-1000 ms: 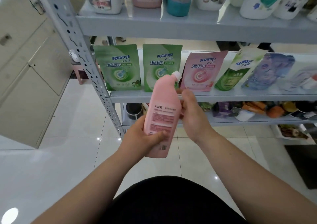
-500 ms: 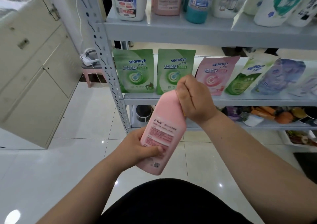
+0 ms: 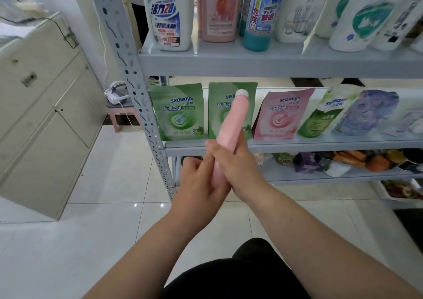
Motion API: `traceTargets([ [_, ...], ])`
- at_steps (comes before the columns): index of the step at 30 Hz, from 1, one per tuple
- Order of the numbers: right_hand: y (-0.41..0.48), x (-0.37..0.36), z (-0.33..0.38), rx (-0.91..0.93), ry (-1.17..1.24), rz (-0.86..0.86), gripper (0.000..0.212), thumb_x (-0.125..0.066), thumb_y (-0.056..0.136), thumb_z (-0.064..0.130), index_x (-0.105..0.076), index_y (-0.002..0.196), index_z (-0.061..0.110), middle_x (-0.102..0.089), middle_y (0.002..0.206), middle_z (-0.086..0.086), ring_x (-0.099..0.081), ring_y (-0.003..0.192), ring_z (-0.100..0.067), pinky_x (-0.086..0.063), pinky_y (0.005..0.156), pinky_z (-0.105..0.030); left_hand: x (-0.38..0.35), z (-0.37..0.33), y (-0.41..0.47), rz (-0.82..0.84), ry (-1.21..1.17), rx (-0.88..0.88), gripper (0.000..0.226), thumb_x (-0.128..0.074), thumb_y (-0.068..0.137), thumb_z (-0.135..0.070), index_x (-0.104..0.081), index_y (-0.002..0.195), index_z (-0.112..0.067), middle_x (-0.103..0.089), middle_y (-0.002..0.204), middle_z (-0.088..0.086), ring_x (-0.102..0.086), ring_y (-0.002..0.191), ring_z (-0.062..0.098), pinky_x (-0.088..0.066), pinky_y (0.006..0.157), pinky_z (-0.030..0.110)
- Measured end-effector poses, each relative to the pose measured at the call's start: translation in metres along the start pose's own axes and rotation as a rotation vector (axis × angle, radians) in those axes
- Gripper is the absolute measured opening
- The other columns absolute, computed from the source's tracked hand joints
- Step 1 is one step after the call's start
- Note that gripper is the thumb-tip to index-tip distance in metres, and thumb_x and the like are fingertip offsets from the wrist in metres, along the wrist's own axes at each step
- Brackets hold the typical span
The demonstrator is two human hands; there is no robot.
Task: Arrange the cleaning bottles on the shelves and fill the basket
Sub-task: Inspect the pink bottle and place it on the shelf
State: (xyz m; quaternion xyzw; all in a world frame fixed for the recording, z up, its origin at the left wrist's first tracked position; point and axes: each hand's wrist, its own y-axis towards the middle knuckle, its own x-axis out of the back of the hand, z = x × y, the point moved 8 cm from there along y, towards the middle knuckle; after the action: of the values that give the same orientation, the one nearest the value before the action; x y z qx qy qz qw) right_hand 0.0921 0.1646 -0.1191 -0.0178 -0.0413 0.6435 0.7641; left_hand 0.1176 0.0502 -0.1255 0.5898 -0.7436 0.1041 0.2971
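Pink bottle (image 3: 231, 124), slim with a pale cap, hangs in mid-air in front of the grey shelving unit (image 3: 146, 121), clasped between both of your hands. It tilts so the cap points up and slightly right, overlapping the second green pouch (image 3: 216, 115) standing on the middle shelf (image 3: 320, 143). Your right hand (image 3: 240, 170) wraps the lower body from the right, its fingers (image 3: 214, 149) curled closely across the front. Your left hand (image 3: 199, 184) cups the base from the left and below, fingers bent around the far side, their tips hidden. A narrow strip of pink shows between the two hands. Higher up, on the top shelf (image 3: 251, 65), a white bottle (image 3: 168, 15), a pink container (image 3: 217, 10) and a blue bottle (image 3: 261, 17) stand upright side by side.
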Motion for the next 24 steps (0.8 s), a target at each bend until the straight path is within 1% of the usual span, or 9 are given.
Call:
traceTargets([
  [2,0.013,0.022,0.002,-0.075,0.251,-0.086,0.050,-0.075,0.074,0.038,-0.062,0.121,0.030,-0.076,0.104,0.005,-0.074,0.100,-0.021,-0.062,0.083,-0.043,0.001,-0.008,0.012,0.032,-0.010,-0.069,0.074,-0.051,0.086,-0.063,-0.030,0.155,-0.046,-0.037,0.108,-0.014,-0.044,0.103,-0.005,-0.043,0.088,0.011],
  [4,0.025,0.040,0.008,-0.085,0.442,-0.090,0.044,-0.079,0.074,0.031,-0.067,0.115,0.019,-0.077,0.106,-0.015,-0.075,0.098,-0.037,-0.063,0.078,-0.052,0.007,-0.003,0.031,0.057,-0.237,0.061,0.084,-0.062,0.079,-0.063,-0.028,0.155,-0.049,-0.044,0.120,-0.012,-0.053,0.110,-0.007,-0.049,0.093,0.016],
  [6,0.039,0.053,0.022,-0.012,0.474,-0.045,0.036,-0.083,0.073,0.034,-0.073,0.106,0.023,-0.078,0.103,-0.015,-0.077,0.094,-0.035,-0.063,0.073,-0.048,0.001,0.001,0.048,0.165,-0.584,0.279,0.090,-0.076,0.071,-0.055,-0.041,0.151,-0.032,-0.063,0.124,0.000,-0.071,0.104,0.015,-0.060,0.085,0.038],
  [9,0.061,0.073,0.049,0.087,0.390,-0.011,0.039,-0.091,0.070,0.048,-0.074,0.102,0.034,-0.079,0.106,-0.008,-0.077,0.096,-0.031,-0.062,0.076,-0.046,-0.012,-0.016,0.072,0.208,-0.839,0.338,0.058,-0.083,0.078,-0.035,-0.059,0.128,-0.015,-0.077,0.104,0.010,-0.077,0.088,0.027,-0.062,0.066,0.037],
  [12,0.084,0.101,0.072,0.166,0.261,-0.071,0.053,-0.089,0.067,0.064,-0.067,0.109,0.041,-0.076,0.115,-0.001,-0.075,0.104,-0.026,-0.061,0.086,-0.054,-0.008,-0.041,0.102,0.033,-0.734,0.205,0.042,-0.079,0.086,-0.036,-0.061,0.122,-0.025,-0.075,0.106,0.005,-0.076,0.089,0.023,-0.063,0.066,0.036],
  [15,0.101,0.119,0.086,0.197,0.224,-0.104,0.056,-0.085,0.066,0.073,-0.061,0.111,0.050,-0.074,0.117,0.010,-0.073,0.108,-0.015,-0.060,0.091,-0.051,-0.010,-0.075,0.133,-0.072,-0.549,0.052,0.028,-0.068,0.095,-0.027,-0.057,0.119,-0.038,-0.067,0.106,-0.013,-0.072,0.094,0.009,-0.062,0.073,0.030],
  [20,0.134,0.152,0.122,0.295,0.320,-0.124,0.065,-0.085,0.066,0.069,-0.058,0.123,0.051,-0.072,0.124,0.012,-0.070,0.114,-0.014,-0.060,0.091,-0.044,-0.018,-0.129,0.181,-0.054,-0.311,-0.192,0.032,-0.056,0.099,-0.040,-0.047,0.129,-0.048,-0.061,0.116,-0.030,-0.060,0.108,-0.009,-0.050,0.080,0.008],
  [22,0.147,0.172,0.141,0.366,0.305,-0.141,0.067,-0.083,0.072,0.065,-0.056,0.130,0.046,-0.070,0.127,0.011,-0.069,0.116,-0.013,-0.061,0.089,-0.038,-0.007,-0.133,0.200,-0.095,-0.262,-0.217,0.044,-0.050,0.095,-0.052,-0.045,0.139,-0.044,-0.056,0.127,-0.025,-0.054,0.119,-0.009,-0.053,0.092,0.016],
  [24,0.160,0.193,0.159,0.436,0.195,-0.174,0.069,-0.077,0.081,0.062,-0.047,0.139,0.043,-0.067,0.131,0.014,-0.066,0.120,-0.010,-0.058,0.095,-0.039,0.021,-0.128,0.221,-0.256,-0.218,-0.211,0.052,-0.050,0.091,-0.053,-0.042,0.141,-0.041,-0.051,0.134,-0.013,-0.051,0.125,-0.004,-0.051,0.104,0.030],
])
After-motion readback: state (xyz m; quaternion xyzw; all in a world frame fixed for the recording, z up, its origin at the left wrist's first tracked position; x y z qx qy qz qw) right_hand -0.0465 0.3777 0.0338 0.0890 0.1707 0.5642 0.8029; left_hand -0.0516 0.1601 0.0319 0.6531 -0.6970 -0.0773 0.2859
